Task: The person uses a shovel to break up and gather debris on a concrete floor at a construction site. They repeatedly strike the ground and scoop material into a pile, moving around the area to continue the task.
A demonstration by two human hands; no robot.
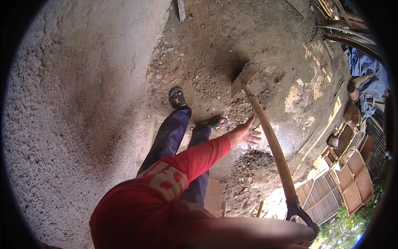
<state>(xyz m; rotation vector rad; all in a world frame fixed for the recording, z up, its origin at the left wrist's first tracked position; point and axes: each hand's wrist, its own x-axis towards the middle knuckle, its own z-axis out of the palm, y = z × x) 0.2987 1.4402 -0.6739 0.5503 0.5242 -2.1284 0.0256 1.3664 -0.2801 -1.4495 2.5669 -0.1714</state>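
Observation:
A shovel [271,139] with a long wooden shaft and a dark D-shaped grip leans across the right half of the head view. Its dirt-coated metal blade [244,79] rests at the loose soil. My left hand [245,133], at the end of a red sleeve, is open with fingers spread, just left of the shaft and apparently not touching it. Along the lower edge my right forearm is blurred, reaching to the grip. There my right hand [304,235] is closed about the grip, its fingers mostly hidden.
My sandalled feet stand on the dirt floor [207,37], left of the blade. A rough grey wall [74,116] rises at left. Dark debris [255,164] lies below my left hand. At right are wooden panels [352,182], blue cloth [369,74] and stacked boards [352,31].

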